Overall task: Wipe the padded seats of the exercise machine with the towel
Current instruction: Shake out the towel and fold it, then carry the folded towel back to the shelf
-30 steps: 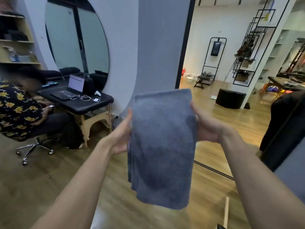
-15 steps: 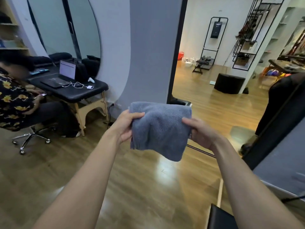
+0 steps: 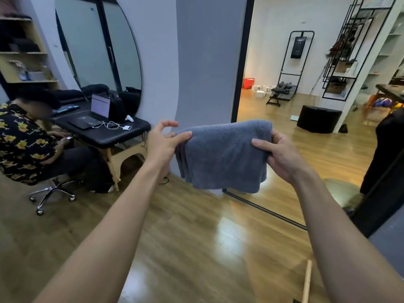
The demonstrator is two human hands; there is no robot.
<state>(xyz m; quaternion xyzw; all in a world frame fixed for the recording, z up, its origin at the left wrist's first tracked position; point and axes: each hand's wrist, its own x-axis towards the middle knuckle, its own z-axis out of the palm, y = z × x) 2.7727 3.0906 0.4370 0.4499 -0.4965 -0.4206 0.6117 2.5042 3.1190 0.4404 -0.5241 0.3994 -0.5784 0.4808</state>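
A folded grey towel [image 3: 223,156] hangs in the air in front of me at chest height. My right hand [image 3: 277,154] grips its right edge, thumb across the front. My left hand [image 3: 162,142] pinches the left edge with the thumb on the front while the other fingers are spread behind it. A black padded shape [image 3: 387,149] stands at the right edge of the view; I cannot tell whether it belongs to the exercise machine. A small exercise bench [image 3: 282,90] stands far back in the room past the doorway.
A person in a flowered shirt [image 3: 21,141] sits on a wheeled chair at a black padded table [image 3: 113,132] with a laptop at left. A grey pillar [image 3: 207,62] rises straight ahead. A black ottoman [image 3: 318,119] and metal shelving [image 3: 349,51] stand beyond the doorway. Wooden floor lies below.
The towel went from hanging long to folded in half and now is held wider and flatter. My left fingers have loosened and spread. The view has tilted and shifted slightly.
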